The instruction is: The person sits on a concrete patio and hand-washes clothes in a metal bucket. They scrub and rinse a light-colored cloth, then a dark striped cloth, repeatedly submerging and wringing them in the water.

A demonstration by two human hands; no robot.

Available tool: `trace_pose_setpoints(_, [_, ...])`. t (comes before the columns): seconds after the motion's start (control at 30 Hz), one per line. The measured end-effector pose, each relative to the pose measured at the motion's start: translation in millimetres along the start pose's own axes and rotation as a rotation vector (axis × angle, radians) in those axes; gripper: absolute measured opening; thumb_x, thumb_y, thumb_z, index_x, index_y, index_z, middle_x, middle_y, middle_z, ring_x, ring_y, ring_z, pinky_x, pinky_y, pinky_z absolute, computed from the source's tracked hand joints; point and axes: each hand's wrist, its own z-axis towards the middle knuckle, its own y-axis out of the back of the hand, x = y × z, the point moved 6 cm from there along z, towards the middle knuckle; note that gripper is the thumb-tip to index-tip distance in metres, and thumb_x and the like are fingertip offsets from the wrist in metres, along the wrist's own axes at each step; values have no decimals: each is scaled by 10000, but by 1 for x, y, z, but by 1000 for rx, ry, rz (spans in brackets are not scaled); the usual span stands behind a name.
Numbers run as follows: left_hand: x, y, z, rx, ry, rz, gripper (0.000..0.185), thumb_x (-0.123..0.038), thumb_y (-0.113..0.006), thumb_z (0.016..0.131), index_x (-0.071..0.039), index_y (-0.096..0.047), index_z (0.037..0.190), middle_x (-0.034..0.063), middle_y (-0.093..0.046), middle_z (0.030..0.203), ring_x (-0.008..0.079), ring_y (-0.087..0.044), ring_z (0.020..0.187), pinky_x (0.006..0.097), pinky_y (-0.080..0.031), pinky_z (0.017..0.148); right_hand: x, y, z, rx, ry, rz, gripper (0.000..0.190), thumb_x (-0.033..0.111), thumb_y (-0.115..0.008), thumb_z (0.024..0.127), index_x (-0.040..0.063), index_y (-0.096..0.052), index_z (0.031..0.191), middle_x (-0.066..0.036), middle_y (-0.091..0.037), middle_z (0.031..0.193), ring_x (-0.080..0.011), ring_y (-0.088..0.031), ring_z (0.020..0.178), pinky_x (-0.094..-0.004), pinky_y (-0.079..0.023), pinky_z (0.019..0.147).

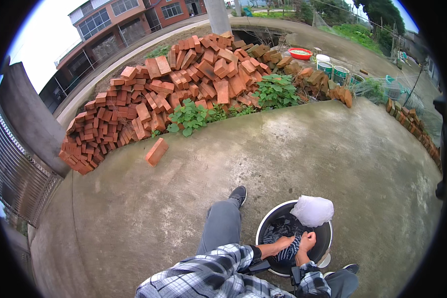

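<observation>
A round, dark tub with a white rim [261, 228] stands on the concrete between my legs. Dark, wet-looking cloth [279, 227] lies inside it. Over the tub, my left hand [284, 244] and my right hand [307, 242] both grip a dark-and-white striped cloth [291, 250], which hangs between them down into the tub. The two hands are close together, the right one with its fingers curled on the cloth's upper part. On the far right part of the rim rests a whitish, bunched, translucent thing [313, 211], perhaps a plastic bag.
A large heap of red bricks [208, 70] lies ahead, with leafy plants [277, 91] along its edge. One loose brick [157, 152] is on the concrete. Farther right are a red basin [300, 54], several buckets [341, 73] and a low brick row [413, 126]. A metal gate [18, 167] stands left.
</observation>
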Motion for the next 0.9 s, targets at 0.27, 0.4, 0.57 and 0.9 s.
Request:
trace_pose_setpoints(0.27, [-13,59,4,-492,182,420,644,-363,-564,780,-116,-311,1319,217,-400,1253,390,-421,1121,411,-363,939,-44,-55,-30,571,42,-698,316,275,-570,788,124,-495,1055,-203,-454,1094,-381,-510,929,-453,-424,790])
trace_pose_setpoints(0.4, [7,50,18,-431,219,533,714,-202,-578,755,-300,-216,1363,186,-261,1353,432,-332,1183,452,-317,973,-75,-80,-48,1011,-49,-745,529,283,-599,734,162,-435,1222,-229,-406,1259,-398,-468,1081,-393,-396,898])
trace_pose_setpoints(0.57, [36,44,36,-334,272,447,610,-296,-544,778,-317,-299,1337,191,-354,1305,403,-367,1177,457,-311,969,-117,-76,-38,1089,-350,-758,468,362,-590,740,87,-565,1117,-197,-531,1155,-321,-504,1077,-359,-398,885])
trace_pose_setpoints(0.9, [13,44,24,-25,313,-478,602,-580,-442,794,-145,-452,1210,128,-468,1183,295,-446,1051,463,-347,850,20,-63,-59,823,-510,367,110,36,-604,693,75,-504,669,24,-498,694,-79,-456,672,-228,-355,597])
